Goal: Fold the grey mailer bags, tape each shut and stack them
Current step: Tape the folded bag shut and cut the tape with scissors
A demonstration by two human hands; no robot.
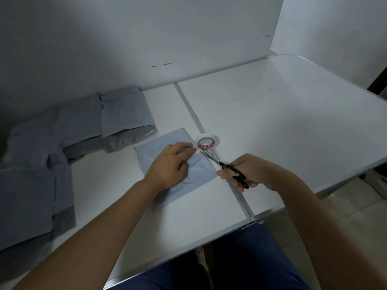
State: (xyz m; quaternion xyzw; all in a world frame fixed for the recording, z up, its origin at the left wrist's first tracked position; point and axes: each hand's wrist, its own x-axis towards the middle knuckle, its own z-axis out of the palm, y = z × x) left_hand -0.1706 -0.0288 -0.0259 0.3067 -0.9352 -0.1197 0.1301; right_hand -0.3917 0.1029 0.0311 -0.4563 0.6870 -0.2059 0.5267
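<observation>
A white folding table [272,114] is standing against a white wall [125,38]. The left hand [167,164] is pressing flat-fingered on a folded mailer [196,176]; the right hand [249,172] is gripping scissors [228,166].

Left hand [169,164] lies flat, fingers straight; right hand [249,172] curled.

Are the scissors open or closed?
Open. The scissors in the right hand show two blades spread apart, pointing at the tape roll.

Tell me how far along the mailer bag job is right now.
Midway through one bag. The folded mailer bag lies under the left hand, while the right hand holds scissors by the tape roll, apparently cutting tape. Unfolded grey bags remain; no finished stack shows.
</observation>
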